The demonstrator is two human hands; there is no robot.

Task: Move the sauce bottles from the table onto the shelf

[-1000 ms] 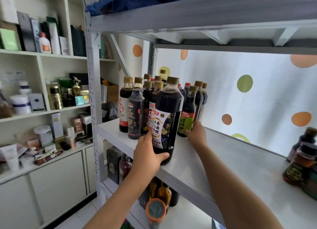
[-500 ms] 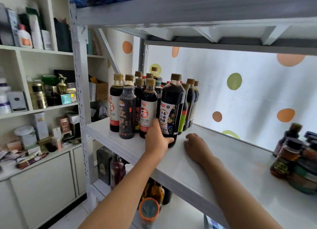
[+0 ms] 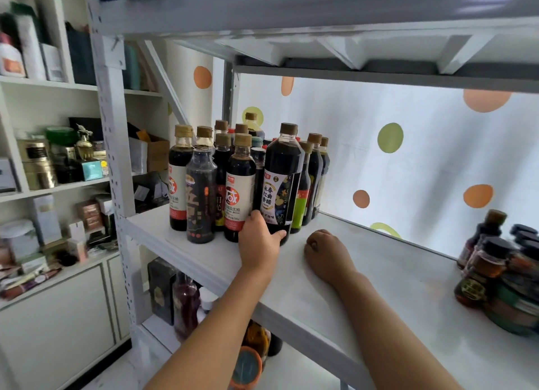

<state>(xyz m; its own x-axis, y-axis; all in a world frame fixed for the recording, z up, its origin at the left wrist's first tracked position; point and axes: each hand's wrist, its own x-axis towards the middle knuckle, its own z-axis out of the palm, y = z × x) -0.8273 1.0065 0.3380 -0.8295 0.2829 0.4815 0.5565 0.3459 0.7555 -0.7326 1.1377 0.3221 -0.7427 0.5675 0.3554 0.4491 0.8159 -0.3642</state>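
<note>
A tall dark vinegar bottle (image 3: pixel 281 179) with a navy label stands upright on the white shelf (image 3: pixel 379 278), at the right front of a cluster of several dark sauce bottles (image 3: pixel 221 179). My left hand (image 3: pixel 259 240) wraps around its base. To the right, my right hand (image 3: pixel 325 251) rests on the shelf board as a loose fist, holding nothing, a short gap from the bottle.
Several small dark jars and bottles (image 3: pixel 501 273) crowd the shelf's right end. A metal upright (image 3: pixel 112 132) stands left of the cluster, and the shelf above (image 3: pixel 320 13) hangs low. More bottles (image 3: pixel 186 302) sit on the lower shelf. Cabinets with boxes (image 3: pixel 43 162) fill the left.
The vinegar bottle went from tilted at the shelf's front edge to upright against the cluster. My right hand drew back from the bottles and settled on the shelf board.
</note>
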